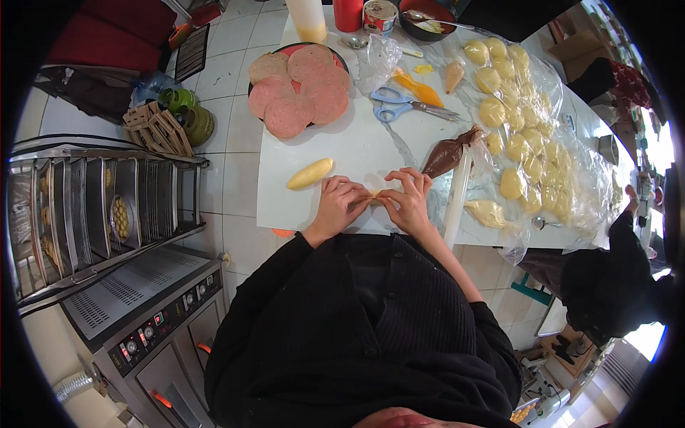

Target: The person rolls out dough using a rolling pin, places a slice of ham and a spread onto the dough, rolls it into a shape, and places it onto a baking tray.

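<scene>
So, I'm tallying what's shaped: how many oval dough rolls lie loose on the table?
1: the roll, between the left hand and the pink slices. A small piece between that hand and the right hand is mostly hidden; its shape is unclear.

Left side: silver metal tray rack (146,200), beside a grey steel oven (132,289) with orange handles
White-tiled floor (240,178): slatted wooden crate (153,128) beside rounded green metal cylinders (197,125)
White marbled bench (278,157), far edge: red cylindrical container (348,14), red-and-white tin (379,21), dark round bowl (415,32)
Right side: person in dark clothing (610,278)
</scene>
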A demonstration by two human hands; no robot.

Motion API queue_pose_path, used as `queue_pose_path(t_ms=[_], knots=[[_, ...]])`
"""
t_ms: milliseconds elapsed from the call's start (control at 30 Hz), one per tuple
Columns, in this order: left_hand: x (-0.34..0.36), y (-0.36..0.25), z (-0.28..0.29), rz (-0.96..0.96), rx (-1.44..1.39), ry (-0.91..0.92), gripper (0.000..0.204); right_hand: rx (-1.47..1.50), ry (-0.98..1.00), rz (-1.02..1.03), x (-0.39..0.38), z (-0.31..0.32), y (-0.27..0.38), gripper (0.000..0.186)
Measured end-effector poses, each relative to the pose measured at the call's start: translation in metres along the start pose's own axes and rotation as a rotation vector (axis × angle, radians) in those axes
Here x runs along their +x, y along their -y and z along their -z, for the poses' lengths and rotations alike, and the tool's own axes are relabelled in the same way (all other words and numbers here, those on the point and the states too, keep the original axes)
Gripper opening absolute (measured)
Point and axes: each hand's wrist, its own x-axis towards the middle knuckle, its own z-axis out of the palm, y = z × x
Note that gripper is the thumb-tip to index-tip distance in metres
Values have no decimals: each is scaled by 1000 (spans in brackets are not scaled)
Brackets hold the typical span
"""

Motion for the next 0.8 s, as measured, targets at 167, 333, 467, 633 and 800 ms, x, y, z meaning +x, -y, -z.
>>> queue_pose_path(t_ms=[167, 333, 467, 633, 800], knots=[[-6, 8, 4, 49, 11, 3, 20, 46, 26, -57, 8, 8, 11, 9], [-4, 6, 3, -3, 44, 9, 20, 31, 38, -19, 7, -4, 8, 10], [-7, 9, 6, 46, 24, -21, 17, 18, 24, -35, 8, 0, 9, 10], [-11, 14, 1, -19, 63, 3, 17, 66, 19, -9, 10, -10, 14, 8], [-10, 9, 6, 51, 28, -42, 13, 47, 23, -6, 10, -5, 11, 9]])
